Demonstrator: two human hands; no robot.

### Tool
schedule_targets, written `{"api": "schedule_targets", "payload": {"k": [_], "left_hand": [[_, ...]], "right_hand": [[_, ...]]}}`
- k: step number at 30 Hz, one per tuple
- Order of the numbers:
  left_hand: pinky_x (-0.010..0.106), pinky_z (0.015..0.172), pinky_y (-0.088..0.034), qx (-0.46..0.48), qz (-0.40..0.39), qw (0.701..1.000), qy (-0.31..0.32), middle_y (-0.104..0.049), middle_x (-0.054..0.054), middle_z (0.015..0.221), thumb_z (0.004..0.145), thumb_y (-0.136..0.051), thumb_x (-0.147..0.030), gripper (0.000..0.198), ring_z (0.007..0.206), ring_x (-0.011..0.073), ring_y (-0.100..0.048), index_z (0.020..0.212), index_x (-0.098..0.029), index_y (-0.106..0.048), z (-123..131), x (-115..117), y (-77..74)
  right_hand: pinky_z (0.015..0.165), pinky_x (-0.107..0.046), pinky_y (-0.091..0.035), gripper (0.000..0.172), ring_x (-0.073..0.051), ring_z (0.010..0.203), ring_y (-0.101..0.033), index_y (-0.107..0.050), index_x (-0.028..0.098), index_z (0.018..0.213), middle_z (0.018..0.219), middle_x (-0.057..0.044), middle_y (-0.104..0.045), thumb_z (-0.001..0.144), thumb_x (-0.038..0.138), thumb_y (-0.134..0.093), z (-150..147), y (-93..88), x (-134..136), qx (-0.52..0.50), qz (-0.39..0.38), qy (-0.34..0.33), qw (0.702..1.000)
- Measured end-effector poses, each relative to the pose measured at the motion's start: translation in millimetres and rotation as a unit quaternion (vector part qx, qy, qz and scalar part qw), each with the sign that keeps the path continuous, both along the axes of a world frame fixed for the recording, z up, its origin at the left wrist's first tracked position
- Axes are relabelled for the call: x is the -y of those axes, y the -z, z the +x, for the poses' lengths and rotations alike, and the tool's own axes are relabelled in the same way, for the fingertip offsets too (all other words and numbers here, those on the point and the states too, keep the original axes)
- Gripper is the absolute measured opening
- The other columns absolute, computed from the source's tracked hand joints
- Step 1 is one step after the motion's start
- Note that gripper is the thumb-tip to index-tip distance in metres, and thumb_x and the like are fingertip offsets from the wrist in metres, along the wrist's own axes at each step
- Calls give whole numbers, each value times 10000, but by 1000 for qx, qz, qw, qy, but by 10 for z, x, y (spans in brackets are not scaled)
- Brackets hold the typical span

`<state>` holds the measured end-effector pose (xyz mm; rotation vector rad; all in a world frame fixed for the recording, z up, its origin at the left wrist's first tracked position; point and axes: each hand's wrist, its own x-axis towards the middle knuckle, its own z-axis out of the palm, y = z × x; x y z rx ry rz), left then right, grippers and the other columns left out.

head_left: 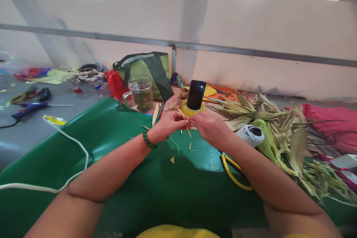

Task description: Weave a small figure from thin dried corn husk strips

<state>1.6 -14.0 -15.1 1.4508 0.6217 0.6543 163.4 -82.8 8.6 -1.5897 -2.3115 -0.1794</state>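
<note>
A thin, pale yellow strip of dried corn husk (pixel 189 132) slants between my two hands above the green mat. My left hand (pixel 169 125), with a dark green bead bracelet on its wrist, is closed on it in a pinch. My right hand (pixel 210 126) meets it from the other side, fingertips pressed together against the strip; what they grip is too small to tell. Below lie a loose white thread (pixel 174 145), a small green scrap (pixel 190 146) and a tan triangular scrap (pixel 172 160). Yellow-handled scissors (pixel 232 174) rest partly under my right forearm.
A phone (pixel 196 95) leans upright in a yellow tape roll (pixel 192 111). A glass mug (pixel 143 96) stands before a green bag (pixel 156 68). Dried corn husks (pixel 287 130) and a white roll (pixel 251 135) lie right. A white cable (pixel 80 145) and glue gun (pixel 30 109) are left.
</note>
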Motion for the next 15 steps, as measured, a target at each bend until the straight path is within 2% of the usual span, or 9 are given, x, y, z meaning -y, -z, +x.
{"api": "schedule_targets", "payload": {"k": [3,9,15], "left_hand": [[263,677,-495,6,29,1000,1,-663,24,678,640,-785,-380,311,675,122,-614,709,-121,-628,8,-11,36],[264,678,-506,20,60,998,-12,-654,11,701,650,-791,-331,310,680,117,-627,763,-130,-583,-2,11,20],[270,725,-523,-31,3,998,49,-681,23,732,659,-786,-314,271,692,109,-629,795,-120,-653,-54,-10,-43]], "right_hand": [[559,-286,-278,259,-179,649,-559,-625,123,839,770,-107,-653,939,226,-410,-10,4,-3,58,1,5,998],[523,-295,-203,301,-168,575,-510,-593,140,826,678,-82,-606,952,300,-371,4,14,-25,68,11,5,998],[530,-295,-237,290,-162,589,-509,-586,156,818,714,-88,-631,953,292,-369,23,2,10,65,0,-33,997]]}}
